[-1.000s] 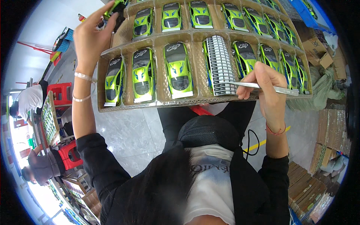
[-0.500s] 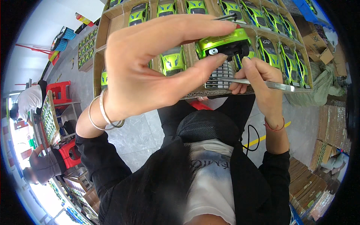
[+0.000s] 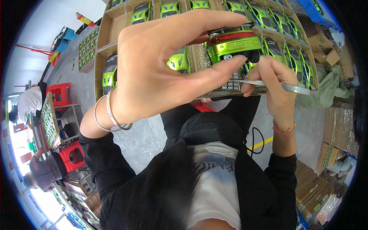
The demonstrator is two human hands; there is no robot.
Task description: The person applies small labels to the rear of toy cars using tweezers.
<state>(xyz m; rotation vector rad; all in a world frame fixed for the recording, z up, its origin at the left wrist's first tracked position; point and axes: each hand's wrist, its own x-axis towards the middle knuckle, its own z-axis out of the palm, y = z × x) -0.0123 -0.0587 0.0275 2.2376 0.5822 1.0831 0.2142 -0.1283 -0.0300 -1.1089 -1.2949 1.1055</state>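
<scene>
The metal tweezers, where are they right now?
In the head view, the metal tweezers sit right of centre, pinched in the right hand, just below the green toy car held up by the left hand.

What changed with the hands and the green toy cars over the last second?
The left hand left the far edge of the cardboard tray, picked out a green toy car and brought it up close to the camera, rear end showing. The right hand kept its metal tweezers and moved up beside the car. The tray and the other cars stayed put.
</scene>
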